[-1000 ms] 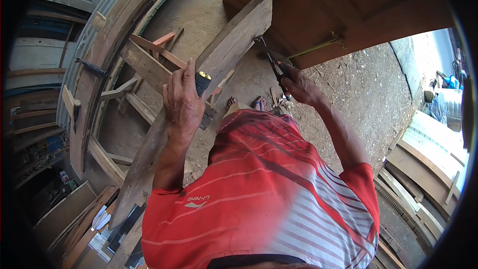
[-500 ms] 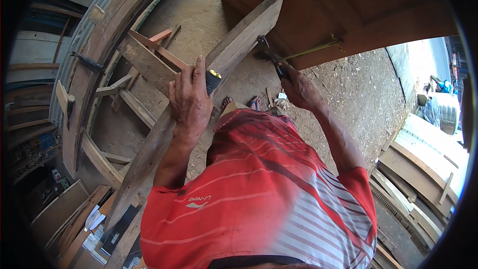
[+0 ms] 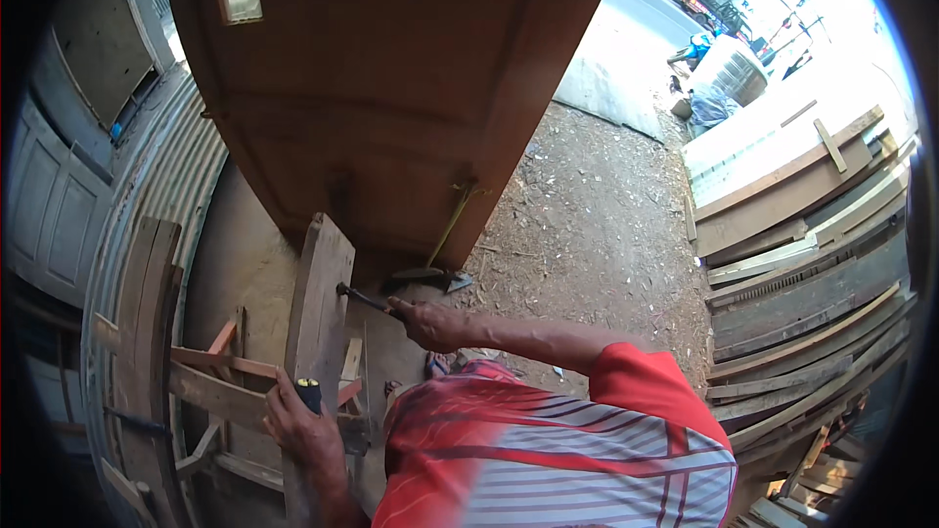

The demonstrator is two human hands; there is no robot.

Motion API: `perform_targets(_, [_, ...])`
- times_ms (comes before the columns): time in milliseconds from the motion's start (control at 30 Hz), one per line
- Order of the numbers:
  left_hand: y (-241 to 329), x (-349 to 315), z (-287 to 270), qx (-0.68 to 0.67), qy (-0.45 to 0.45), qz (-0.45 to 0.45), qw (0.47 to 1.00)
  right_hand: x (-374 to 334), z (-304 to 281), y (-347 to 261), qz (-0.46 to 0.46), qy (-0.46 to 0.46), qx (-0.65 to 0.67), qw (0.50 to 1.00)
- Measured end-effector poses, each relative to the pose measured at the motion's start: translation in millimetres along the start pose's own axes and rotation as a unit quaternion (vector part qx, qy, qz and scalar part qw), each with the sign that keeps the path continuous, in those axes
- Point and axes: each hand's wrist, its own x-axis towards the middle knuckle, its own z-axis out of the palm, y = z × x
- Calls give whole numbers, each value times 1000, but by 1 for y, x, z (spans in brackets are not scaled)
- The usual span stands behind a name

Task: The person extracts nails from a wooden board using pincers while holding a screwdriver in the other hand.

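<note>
My left hand is closed around a black handle with a yellow end, beside a long weathered plank; the rest of that tool is hidden. My right hand grips a slim dark tool that looks like a hammer. Its rounded dark end lies against or right beside the plank's right side; I cannot tell whether they touch. Beyond the plank's far end stands a large brown panelled door, with a thin yellow-green strip hanging near its lower edge.
On the left, a second thick plank carries a dark rod, with braces between the planks. Corrugated metal sheeting runs behind. Stacked boards line the right side. Wood chips cover the ground.
The view has swung, showing more of the door and the street on the right. My right hand still holds the hammer-like tool by the plank; my left still holds the black handle.
</note>
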Motion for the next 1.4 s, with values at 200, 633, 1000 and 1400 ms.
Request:
perform_targets(200, [4,0,-2,0,3,11,1000,-2,1,9,17,-77,26,997])
perform_targets(633, [-6,-1,-15,10,-16,-2,1000,-14,-12,-2,76,-81,84,990])
perform_targets(1000, [-4,-1,-11,16,-17,-4,1000,-11,-24,0,2,-26,9,1000])
perform_targets(1400, [-4,2,-7,0,-1,2,1000,-13,-24,-18,18,-16,-96,995])
